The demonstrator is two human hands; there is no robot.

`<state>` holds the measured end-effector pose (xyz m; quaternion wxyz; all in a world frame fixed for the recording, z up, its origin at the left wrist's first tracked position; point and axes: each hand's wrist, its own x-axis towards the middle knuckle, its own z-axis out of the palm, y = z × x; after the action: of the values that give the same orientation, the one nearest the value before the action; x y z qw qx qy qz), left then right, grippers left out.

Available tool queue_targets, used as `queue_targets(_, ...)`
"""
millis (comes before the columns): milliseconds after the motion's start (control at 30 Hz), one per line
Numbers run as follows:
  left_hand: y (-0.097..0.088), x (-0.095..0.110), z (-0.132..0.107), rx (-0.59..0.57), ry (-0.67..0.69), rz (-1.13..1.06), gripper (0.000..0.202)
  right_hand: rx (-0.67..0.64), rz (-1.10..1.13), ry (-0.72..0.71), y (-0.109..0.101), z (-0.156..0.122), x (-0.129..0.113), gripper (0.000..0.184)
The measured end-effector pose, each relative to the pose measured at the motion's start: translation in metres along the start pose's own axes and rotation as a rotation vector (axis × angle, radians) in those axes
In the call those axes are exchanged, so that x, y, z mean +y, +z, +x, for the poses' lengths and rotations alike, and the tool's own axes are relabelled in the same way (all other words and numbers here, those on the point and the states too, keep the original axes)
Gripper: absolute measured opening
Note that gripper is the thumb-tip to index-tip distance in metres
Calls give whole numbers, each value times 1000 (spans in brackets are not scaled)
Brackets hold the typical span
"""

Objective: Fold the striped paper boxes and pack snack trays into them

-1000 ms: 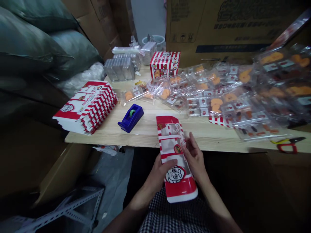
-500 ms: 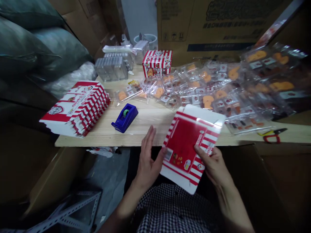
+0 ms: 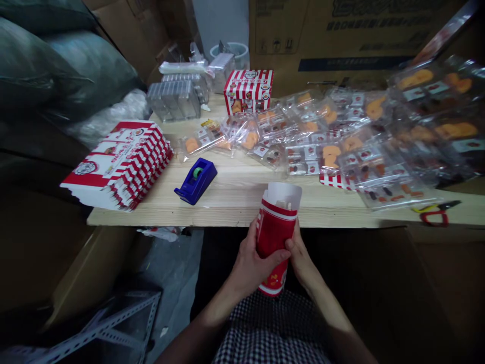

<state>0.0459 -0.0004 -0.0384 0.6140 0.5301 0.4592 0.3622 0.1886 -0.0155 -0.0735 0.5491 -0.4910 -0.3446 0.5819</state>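
Between my two hands a red and white striped carton is squeezed into a bulging sleeve, its white end flaps standing up at the top. My left hand wraps its left side, with the thumb laid across the red front panel. On the right side, my right hand grips the carton, thumb on the front and the other fingers mostly hidden behind it. The carton is in front of the table edge, above my lap. A blue tape dispenser stands on the table to the left of my hands.
A stack of flat striped cartons lies at the left. One made-up striped box stands at the back, beside clear plastic cases. Clear packs with orange pieces cover the right side. Scissors lie near the right front edge.
The carton was flat and tilted in my right hand, with my left hand open beside it. Now both hands grip it, it has bowed open, and it stands more upright.
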Motion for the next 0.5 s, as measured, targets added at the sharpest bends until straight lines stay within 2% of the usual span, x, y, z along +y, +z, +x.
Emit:
queue_targets(100, 0, -3, -1, 43, 12, 30, 88, 50, -4, 40, -2, 0, -10, 92)
queue_targets(200, 1, -3, -5, -22, 62, 50, 97, 54, -27, 26, -4, -4, -15, 82)
queue_targets(267, -2, 0, -7, -100, 75, 19, 101, 64, -11, 55, -8, -8, -14, 65)
queue_targets(333, -9, 4, -7, -219, 54, -82, 94, 120, 25, 119, -14, -10, -12, 47)
queue_targets(400, -19, 5, -5, -323, 20, -208, 78, 153, 79, 179, -21, -11, -10, 38)
queue_targets(500, -32, 0, 2, -330, -41, -365, 72, 100, 141, 211, -30, -11, -11, 36)
